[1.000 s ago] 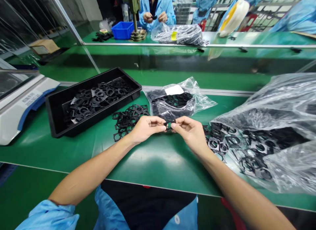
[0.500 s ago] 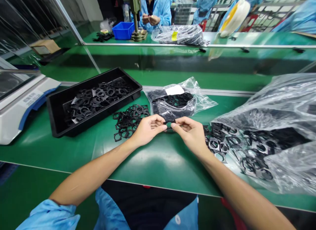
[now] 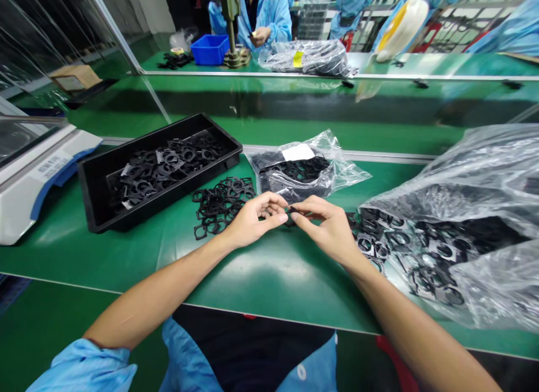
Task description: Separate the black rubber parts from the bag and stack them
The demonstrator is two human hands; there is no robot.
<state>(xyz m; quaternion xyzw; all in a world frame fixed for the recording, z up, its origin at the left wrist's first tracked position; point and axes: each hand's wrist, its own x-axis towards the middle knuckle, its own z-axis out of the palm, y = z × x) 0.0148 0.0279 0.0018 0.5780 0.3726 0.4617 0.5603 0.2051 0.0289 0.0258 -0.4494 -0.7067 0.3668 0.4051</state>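
Observation:
Between the fingertips of both hands is a small black plastic ring frame [image 3: 293, 210], turned nearly edge-on and mostly covered by the fingers. My right hand [image 3: 326, 223] pinches it between thumb and forefinger. From the other side, my left hand [image 3: 259, 219] closes thumb and fingers on its edge. A loose pile of similar black ring frames [image 3: 225, 204] lies just left of my left hand. Beyond the hands is a clear plastic bag [image 3: 337, 170] with more black parts and a white label. To the right, black frames [image 3: 402, 241] spill from a large clear bag [image 3: 475, 173].
A black tray [image 3: 219, 171] heaped with black parts stands at the left, beside a white and blue device [image 3: 54, 167]. A metal rail [image 3: 391, 157] edges the bench at the back. Across it, a co-worker in blue [image 3: 273, 18] holds a small part near a blue bin [image 3: 209, 50].
The ring frame has turned from showing its open ring to nearly edge-on, and my fingertips have come closer together. The co-worker's visible hand has shifted. Piles and bags look unchanged.

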